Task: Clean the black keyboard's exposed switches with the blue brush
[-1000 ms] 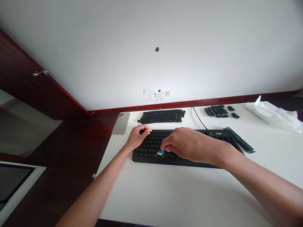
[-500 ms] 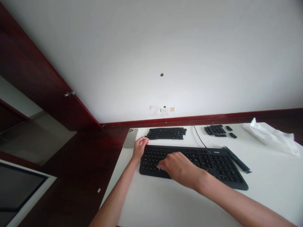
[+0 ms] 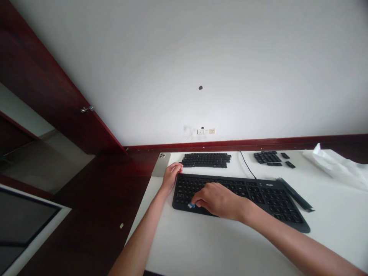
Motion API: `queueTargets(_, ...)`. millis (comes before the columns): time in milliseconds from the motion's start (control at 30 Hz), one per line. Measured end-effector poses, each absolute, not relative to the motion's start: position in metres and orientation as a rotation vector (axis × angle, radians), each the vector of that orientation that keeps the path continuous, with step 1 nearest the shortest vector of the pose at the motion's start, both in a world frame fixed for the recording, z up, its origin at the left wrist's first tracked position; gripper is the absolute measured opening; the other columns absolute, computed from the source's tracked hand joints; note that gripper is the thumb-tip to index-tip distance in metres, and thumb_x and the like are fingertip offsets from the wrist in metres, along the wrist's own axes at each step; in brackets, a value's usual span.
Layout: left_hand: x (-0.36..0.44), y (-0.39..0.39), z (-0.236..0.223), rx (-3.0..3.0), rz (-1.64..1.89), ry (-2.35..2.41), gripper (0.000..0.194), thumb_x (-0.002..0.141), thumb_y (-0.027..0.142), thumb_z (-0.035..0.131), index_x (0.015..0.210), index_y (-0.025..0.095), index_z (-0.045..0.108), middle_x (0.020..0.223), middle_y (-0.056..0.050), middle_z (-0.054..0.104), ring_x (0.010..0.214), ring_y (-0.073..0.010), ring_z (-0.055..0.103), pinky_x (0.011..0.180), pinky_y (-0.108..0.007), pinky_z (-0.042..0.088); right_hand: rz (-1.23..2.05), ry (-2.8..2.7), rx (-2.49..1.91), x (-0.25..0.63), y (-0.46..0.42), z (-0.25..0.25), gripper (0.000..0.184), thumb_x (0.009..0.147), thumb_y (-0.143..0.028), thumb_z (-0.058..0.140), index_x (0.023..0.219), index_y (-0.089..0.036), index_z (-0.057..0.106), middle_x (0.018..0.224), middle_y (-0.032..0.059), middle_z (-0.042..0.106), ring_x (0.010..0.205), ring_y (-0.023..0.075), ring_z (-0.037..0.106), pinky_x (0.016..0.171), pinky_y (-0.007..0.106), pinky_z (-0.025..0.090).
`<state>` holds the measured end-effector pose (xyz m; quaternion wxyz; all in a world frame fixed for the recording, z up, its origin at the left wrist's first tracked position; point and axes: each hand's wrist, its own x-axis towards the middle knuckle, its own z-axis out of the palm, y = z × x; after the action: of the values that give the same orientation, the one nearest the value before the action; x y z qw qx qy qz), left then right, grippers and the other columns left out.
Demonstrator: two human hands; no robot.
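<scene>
A black keyboard (image 3: 268, 184) lies on the white table with its keycaps off, its bare key sockets showing. My right hand (image 3: 217, 199) is over its left half. Thumb and fingers there pinch a small blue-and-white tool (image 3: 191, 205), low over the keyboard's front left part; most of it is hidden, so its kind cannot be told. At the keyboard's back left corner rests my left hand (image 3: 170, 177), fingers curled together. Whether anything is between them is hidden. Just behind it sit rows of loose black keycaps (image 3: 205, 160).
A phone (image 3: 161, 165) lies by the table's left edge. More keycaps (image 3: 267, 157) are grouped at the back right. A dark strip (image 3: 296, 195) leans across the keyboard's right end, near a white plastic bag (image 3: 330, 165). The cable (image 3: 247, 165) runs to the back edge.
The view has shifted slightly, so the table sits a little further right. More of the blue-and-white tool shows beneath my right fingers. My left hand stays at the keyboard corner.
</scene>
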<state>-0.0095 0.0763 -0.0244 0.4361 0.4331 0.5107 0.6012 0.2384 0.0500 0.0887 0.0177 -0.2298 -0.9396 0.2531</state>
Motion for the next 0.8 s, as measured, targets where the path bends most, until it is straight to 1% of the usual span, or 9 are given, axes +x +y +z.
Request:
queueTargets(100,-0.010,0.075,-0.020,1.054,1.490,1.231,0.023,0.085,0.039,0.075,0.088,0.016,0.073,0.081,-0.002,0.063,0.074,-0.0144,0.058,0.070,-0.025,0.045,0.781,-2.850,-0.732,0.242,0.054,0.091,0.036,0.099,-0.014,0.055,0.117,-0.027,0.084,0.109,0.0026,0.084,0.099,0.0231,0.079,0.088,0.031,0.054)
queueTargets(200,-0.010,0.073,-0.018,1.042,1.488,1.208,0.023,0.084,0.039,0.076,0.088,0.016,0.072,0.083,-0.002,0.063,0.077,-0.0144,0.058,0.072,-0.025,0.046,0.773,-2.914,-0.806,0.243,0.057,0.090,0.036,0.094,-0.010,0.058,0.111,-0.025,0.086,0.103,0.0047,0.084,0.097,0.0247,0.079,0.087,0.031,0.054)
queueTargets(300,-0.010,0.073,-0.017,1.040,1.480,1.195,0.025,0.084,0.040,0.077,0.089,0.016,0.072,0.084,-0.003,0.064,0.077,-0.0147,0.058,0.072,-0.025,0.046,0.812,-2.893,-0.733,0.243,0.060,0.087,0.037,0.095,-0.011,0.057,0.114,-0.027,0.085,0.105,0.0027,0.084,0.098,0.0230,0.079,0.087,0.030,0.054)
queueTargets(433,-0.011,0.073,-0.017,1.056,1.454,1.182,0.026,0.084,0.040,0.079,0.090,0.015,0.074,0.083,-0.003,0.064,0.076,-0.0150,0.058,0.072,-0.026,0.045,0.737,-2.894,-0.856,0.244,0.064,0.085,0.036,0.094,-0.011,0.058,0.112,-0.025,0.086,0.104,0.0052,0.084,0.097,0.0250,0.079,0.086,0.031,0.054)
queueTargets(567,-0.012,0.073,-0.017,1.063,1.446,1.171,0.025,0.084,0.040,0.079,0.091,0.016,0.074,0.083,-0.002,0.064,0.077,-0.0148,0.058,0.072,-0.026,0.045,0.795,-2.907,-0.797,0.246,0.066,0.086,0.036,0.093,-0.011,0.058,0.110,-0.026,0.086,0.101,0.0052,0.084,0.096,0.0232,0.078,0.087,0.029,0.053)
queueTargets(700,-0.013,0.074,-0.019,1.072,1.447,1.158,0.025,0.085,0.039,0.080,0.092,0.016,0.075,0.083,-0.002,0.064,0.078,-0.0149,0.059,0.072,-0.025,0.045,0.773,-2.900,-0.844,0.245,0.063,0.088,0.035,0.093,-0.010,0.057,0.107,-0.025,0.086,0.099,0.0060,0.084,0.095,0.0237,0.078,0.086,0.030,0.053)
queueTargets(800,-0.012,0.075,-0.020,1.072,1.445,1.161,0.024,0.085,0.038,0.080,0.091,0.016,0.075,0.082,-0.002,0.063,0.077,-0.0144,0.057,0.071,-0.025,0.044,0.850,-2.904,-0.733,0.243,0.059,0.087,0.036,0.093,-0.011,0.057,0.110,-0.025,0.086,0.098,0.0048,0.084,0.094,0.0222,0.078,0.087,0.029,0.053)
